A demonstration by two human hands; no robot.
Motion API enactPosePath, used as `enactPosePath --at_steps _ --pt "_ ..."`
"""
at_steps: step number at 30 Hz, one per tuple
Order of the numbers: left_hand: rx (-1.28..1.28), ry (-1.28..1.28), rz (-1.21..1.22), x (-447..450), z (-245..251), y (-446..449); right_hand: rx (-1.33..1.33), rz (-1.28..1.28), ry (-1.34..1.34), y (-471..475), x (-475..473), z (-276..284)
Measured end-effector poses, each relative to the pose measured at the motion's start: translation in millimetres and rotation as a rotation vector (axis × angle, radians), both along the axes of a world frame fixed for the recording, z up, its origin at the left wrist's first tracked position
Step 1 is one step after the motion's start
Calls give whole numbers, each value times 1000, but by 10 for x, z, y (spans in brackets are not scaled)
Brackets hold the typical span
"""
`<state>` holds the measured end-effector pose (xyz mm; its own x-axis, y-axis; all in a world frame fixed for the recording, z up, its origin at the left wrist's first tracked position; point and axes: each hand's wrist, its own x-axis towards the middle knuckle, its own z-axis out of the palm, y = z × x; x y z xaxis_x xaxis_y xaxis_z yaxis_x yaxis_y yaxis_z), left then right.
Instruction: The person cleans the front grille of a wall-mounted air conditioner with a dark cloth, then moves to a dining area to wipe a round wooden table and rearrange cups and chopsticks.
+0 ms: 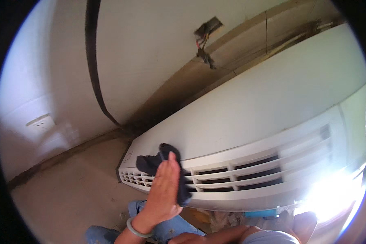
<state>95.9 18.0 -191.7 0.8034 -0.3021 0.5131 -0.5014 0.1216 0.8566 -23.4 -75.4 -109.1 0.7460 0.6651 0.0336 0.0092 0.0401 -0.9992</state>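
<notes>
My left hand [166,186], with a pale bangle at the wrist, holds a dark cloth [148,164] against the louvred grille [212,175] of a white appliance casing, which looks like an air conditioner [247,100]. The fingers are stretched out, and the cloth spreads on both sides of them. It lies at the left part of the grille, over the edge between the slats and the smooth panel. My right hand [181,238] is low at the bottom edge, only partly in view, with its fingers hidden; the forearm comes in from the right.
Wires hang from an open wall box [209,27] above the casing. A dark strip [93,61] runs down the pale wall, with a wall socket [42,123] farther left. Below the casing lie a blue object [260,213] and plastic wrapping [227,219]. Bright glare hides the lower right.
</notes>
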Motion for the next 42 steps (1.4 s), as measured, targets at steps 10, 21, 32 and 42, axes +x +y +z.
enactPosePath --at_steps 10,21,32,42 --pt "-16 -93 116 -28 2083 -126 158 70 45 -219 181 2036" --pt "-1379 636 -431 -134 3439 537 364 -86 139 -68 -24 3533" --pt "-1240 584 70 -1056 4447 1475 477 -322 1277 677 125 3813" --pt "347 263 1114 -2080 4738 1789 523 75 1510 1672 -31 3483"
